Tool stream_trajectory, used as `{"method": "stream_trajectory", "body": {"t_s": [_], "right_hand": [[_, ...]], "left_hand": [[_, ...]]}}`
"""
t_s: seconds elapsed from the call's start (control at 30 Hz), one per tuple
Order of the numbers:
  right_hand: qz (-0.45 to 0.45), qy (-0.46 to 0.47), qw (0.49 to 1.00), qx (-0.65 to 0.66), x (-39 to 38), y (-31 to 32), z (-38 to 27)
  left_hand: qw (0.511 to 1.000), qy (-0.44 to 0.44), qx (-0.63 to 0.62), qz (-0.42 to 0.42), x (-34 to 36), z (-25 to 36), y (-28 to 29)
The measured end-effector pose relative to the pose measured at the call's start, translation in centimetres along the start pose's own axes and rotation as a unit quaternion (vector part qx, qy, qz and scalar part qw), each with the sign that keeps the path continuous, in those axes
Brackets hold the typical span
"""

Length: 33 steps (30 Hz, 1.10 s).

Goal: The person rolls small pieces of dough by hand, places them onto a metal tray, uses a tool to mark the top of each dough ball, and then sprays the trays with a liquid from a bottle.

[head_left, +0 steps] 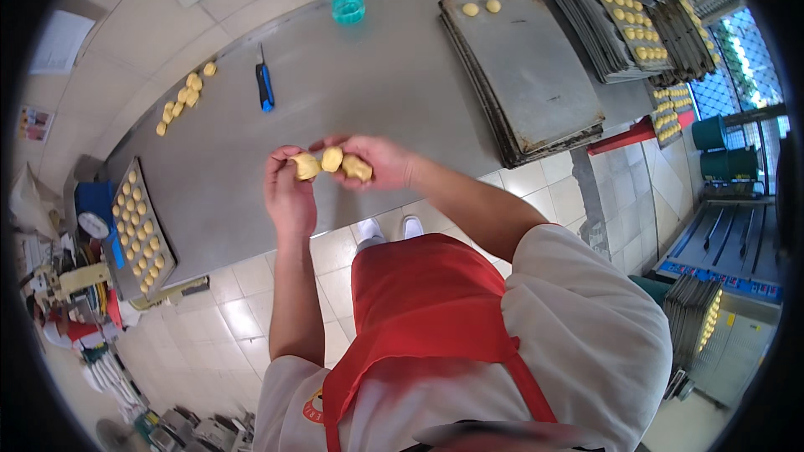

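Both my hands are raised over the near edge of the steel table, close together. In my left hand [290, 188] the fingers are wrapped round a lump of yellow dough [307, 166]. My right hand [377, 161] is closed on more of the same dough [358, 169], an uneven piece under the palm. Between the hands sits a rounder dough ball [332, 158], next to the right fingers; which hand bears it I cannot tell. Ahead and to the left on the table lies a blue and black handled knife [265, 87].
Several dough pieces [186, 99] lie at the table's [377, 67] far left. A tray of dough balls [167, 244] is at the left end. Stacked baking trays [536, 75] stand right, with two balls on top. A teal spray bottle [347, 2] stands at the back.
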State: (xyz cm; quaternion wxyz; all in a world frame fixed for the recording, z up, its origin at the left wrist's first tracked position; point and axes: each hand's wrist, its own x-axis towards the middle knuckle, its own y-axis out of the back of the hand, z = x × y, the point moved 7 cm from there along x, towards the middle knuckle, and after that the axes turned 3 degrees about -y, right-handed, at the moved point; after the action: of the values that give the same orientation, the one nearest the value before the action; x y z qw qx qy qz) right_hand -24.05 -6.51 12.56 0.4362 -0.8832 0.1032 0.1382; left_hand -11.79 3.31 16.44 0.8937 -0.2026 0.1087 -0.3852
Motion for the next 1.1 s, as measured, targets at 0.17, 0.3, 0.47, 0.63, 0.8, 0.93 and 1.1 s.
{"method": "stream_trajectory", "body": {"t_s": [0.17,0.3,0.47,0.63,0.8,0.93,1.1], "right_hand": [[0.109,0.165,0.98,0.031,-1.4,1.7,-1.6],[0.298,0.296,0.906,-0.045,-3.4,8.4,-11.6],[0.439,0.107,0.696,-0.559,-4.9,11.7,-16.4],[0.357,0.173,0.45,-0.8,-10.6,16.2,-5.9],[0.2,0.212,0.477,-0.829,-8.6,11.4,3.6],[0.238,0.255,0.464,-0.815,-3.3,14.0,-1.6],[0.323,0.297,0.448,-0.779,-8.5,20.9,0.0]], "left_hand": [[0.985,-0.045,0.162,0.023,-0.4,-0.3,-0.2],[0.964,-0.17,0.128,0.162,1.5,4.5,10.5],[0.833,-0.134,0.533,-0.058,3.9,-3.1,13.4],[0.629,-0.151,0.724,-0.24,-1.3,-11.4,9.9],[0.631,-0.246,0.714,-0.175,1.1,-12.5,0.9],[0.667,-0.217,0.67,-0.244,10.2,-13.6,4.0],[0.643,-0.184,0.726,-0.159,6.8,-11.4,11.5]]}}
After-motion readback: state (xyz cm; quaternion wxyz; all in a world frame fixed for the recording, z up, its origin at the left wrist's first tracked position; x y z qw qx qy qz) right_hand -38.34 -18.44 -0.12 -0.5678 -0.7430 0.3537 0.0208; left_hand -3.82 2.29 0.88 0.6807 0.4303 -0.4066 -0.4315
